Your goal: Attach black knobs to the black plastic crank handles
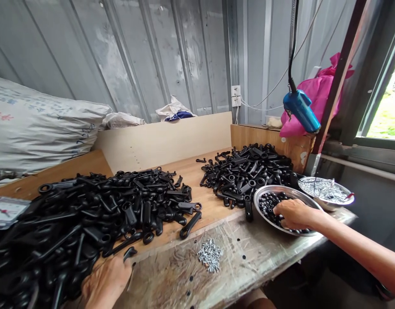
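My left hand (107, 280) is at the front edge of a large heap of black plastic crank handles (129, 210). Its fingers are closed around one black handle (130, 253), whose end pokes out past the thumb. On the right, my right hand (293, 213) reaches into a round metal bowl (313, 203) of small black ball-like knobs (270, 205). Its fingers are bent together among the knobs, and their tips are partly hidden. A small pile of silver screws (210, 255) lies on the bench between my hands.
A second heap of black handles (248, 169) stands behind the bowl. Beside it, another metal bowl (337, 205) holds many screws. A blue electric screwdriver (302, 109) hangs above. At left are a white sack (46, 124) and a small clock (7, 212).
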`<state>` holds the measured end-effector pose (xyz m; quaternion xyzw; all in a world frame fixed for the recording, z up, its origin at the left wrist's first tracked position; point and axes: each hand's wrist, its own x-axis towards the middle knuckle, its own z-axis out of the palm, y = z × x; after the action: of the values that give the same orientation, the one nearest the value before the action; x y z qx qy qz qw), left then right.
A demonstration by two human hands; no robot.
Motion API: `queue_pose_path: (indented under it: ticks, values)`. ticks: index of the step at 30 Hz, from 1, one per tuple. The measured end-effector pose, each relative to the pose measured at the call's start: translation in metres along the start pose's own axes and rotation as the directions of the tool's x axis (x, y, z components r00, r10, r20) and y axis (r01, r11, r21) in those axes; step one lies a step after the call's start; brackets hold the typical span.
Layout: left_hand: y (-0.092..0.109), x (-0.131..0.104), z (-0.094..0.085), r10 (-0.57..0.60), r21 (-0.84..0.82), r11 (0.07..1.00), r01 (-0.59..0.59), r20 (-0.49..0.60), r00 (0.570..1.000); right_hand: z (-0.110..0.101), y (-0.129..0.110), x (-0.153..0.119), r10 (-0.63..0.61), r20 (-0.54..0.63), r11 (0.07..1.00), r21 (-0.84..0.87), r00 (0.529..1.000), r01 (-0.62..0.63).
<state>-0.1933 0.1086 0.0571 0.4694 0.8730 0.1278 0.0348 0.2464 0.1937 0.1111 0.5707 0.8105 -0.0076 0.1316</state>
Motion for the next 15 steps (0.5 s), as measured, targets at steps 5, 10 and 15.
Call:
queue_pose_path:
  ticks: [5, 10, 15]
  values:
    - [-0.012, -0.009, -0.005, -0.120, -0.408, 0.910, 0.076, -0.085, 0.989, 0.010, -0.001, 0.009, -0.003, -0.011, 1.000, 0.023, 1.000, 0.004]
    - [0.005, -0.043, -0.005, -0.196, -0.842, 0.537, 0.042, -0.077, 0.978, 0.018, 0.010, 0.013, 0.063, -0.090, 0.995, 0.079, 0.994, -0.056]
    - [0.054, -0.087, 0.003, 0.009, -0.956, -0.186, 0.226, 0.228, 0.974, 0.026, 0.023, 0.014, 0.114, -0.176, 0.983, 0.160, 0.978, -0.086]
